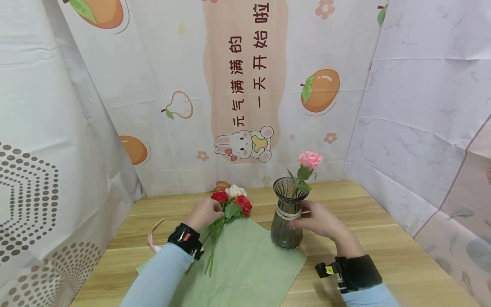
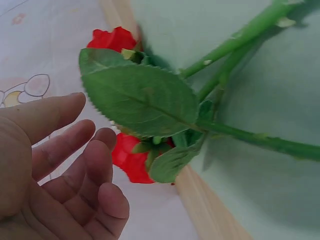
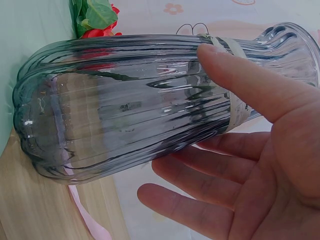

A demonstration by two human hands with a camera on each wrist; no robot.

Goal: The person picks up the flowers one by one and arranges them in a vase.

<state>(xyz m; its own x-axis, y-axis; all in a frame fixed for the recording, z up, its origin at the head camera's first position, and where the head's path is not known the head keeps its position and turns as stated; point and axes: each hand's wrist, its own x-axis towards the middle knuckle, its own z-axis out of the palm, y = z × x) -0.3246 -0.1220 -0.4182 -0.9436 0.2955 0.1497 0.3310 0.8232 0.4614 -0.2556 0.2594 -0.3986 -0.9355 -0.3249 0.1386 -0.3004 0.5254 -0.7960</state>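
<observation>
A ribbed grey glass vase [image 1: 287, 232] with a pale cord tied round its neck stands on the green wrapping paper [image 1: 245, 264]. One pink rose [image 1: 310, 160] leans out of its mouth to the right. My right hand [image 1: 320, 219] holds the vase from the right; in the right wrist view the thumb lies along the near side and fingers reach behind. Red roses [image 1: 243, 204] and a white rose [image 1: 235, 191] lie on the paper, stems toward me. Beside their leaves is my left hand [image 1: 205, 213], its fingers loosely bent with nothing between them in the left wrist view [image 2: 75, 170].
A pink ribbon [image 1: 151, 238] lies on the wooden table [image 1: 341, 213] to the left, partly behind my left wrist. Behind the table hangs a printed cloth [image 1: 165, 145], with further cloths at both sides.
</observation>
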